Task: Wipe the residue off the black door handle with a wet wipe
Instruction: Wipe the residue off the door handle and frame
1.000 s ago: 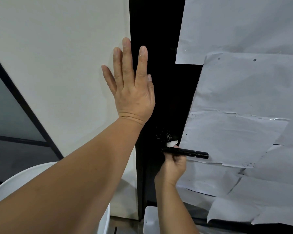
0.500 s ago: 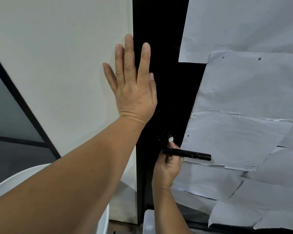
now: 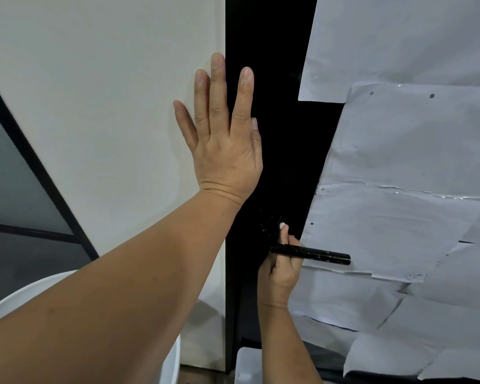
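Note:
The black door handle point(image 3: 320, 254) juts to the right from a black door point(image 3: 277, 120), with pale specks along its bar and on the round base point(image 3: 272, 224). My right hand point(image 3: 281, 268) is curled just under the handle's inner end and pinches a white wet wipe point(image 3: 282, 225), of which only a small tip shows against the base. My left hand point(image 3: 223, 139) lies flat with straight fingers across the edge where the cream wall meets the black door, above the handle.
Grey paper sheets point(image 3: 399, 217) are taped over the door to the right of the handle. A white round bin point(image 3: 25, 297) stands at lower left and a white box point(image 3: 247, 364) sits on the floor below the handle. A dark-framed glass panel point(image 3: 9, 176) is at far left.
My right hand has slid its wipe up from the handle's inner end onto the round base. My left hand stays pressed flat; the view has shifted slightly.

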`<action>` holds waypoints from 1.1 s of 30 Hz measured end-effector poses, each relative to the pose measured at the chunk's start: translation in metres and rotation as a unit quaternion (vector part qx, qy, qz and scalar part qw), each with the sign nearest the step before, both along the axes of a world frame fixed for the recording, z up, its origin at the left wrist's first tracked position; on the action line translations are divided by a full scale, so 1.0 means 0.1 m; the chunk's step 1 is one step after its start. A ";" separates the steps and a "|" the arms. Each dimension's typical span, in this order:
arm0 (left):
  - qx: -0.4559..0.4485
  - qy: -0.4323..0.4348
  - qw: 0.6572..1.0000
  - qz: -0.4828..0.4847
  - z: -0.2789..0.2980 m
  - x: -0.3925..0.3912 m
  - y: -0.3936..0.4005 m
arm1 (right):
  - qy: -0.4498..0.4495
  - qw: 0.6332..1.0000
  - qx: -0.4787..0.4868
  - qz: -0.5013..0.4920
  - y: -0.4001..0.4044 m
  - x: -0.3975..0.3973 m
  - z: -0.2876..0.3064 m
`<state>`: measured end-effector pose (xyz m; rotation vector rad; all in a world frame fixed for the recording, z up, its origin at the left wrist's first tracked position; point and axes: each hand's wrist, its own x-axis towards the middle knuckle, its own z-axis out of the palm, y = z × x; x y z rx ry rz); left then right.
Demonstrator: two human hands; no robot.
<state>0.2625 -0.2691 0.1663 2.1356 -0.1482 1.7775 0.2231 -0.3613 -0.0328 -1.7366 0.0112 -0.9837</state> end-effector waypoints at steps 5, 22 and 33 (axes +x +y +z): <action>0.001 0.001 1.000 0.003 0.00 0.00 0.00 | 0.010 0.999 -0.036 -0.001 0.04 -0.04 -0.25; 0.012 0.004 1.000 0.008 -0.02 0.02 0.02 | 0.192 0.966 0.108 0.137 -0.37 -0.63 1.08; 0.013 0.016 1.000 0.009 -0.02 0.01 0.02 | 0.223 0.928 -0.293 0.059 -0.34 0.02 1.20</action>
